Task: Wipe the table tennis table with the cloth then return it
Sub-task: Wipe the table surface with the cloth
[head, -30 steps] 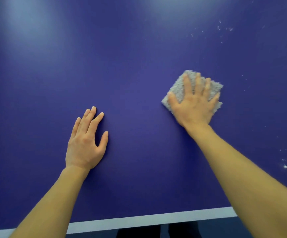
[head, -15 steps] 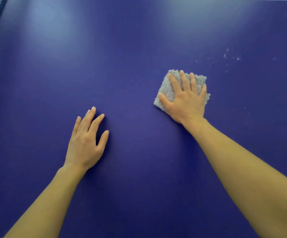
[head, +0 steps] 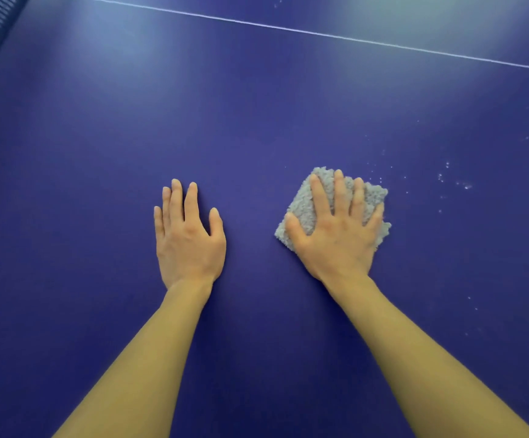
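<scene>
Your right hand (head: 336, 238) lies flat, fingers spread, pressing the cloth (head: 371, 193), a fluffy grey square, onto the smooth matte blue desk (head: 257, 121). Your left hand (head: 190, 238) rests flat and empty beside it. White specks (head: 465, 185) dot the desk right of the cloth.

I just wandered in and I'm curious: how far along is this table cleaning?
The table looks clean near the left hand. In hand: the right hand presses the grey cloth flat on it. Left: white specks right of the cloth to wipe, then returning the cloth.
</scene>
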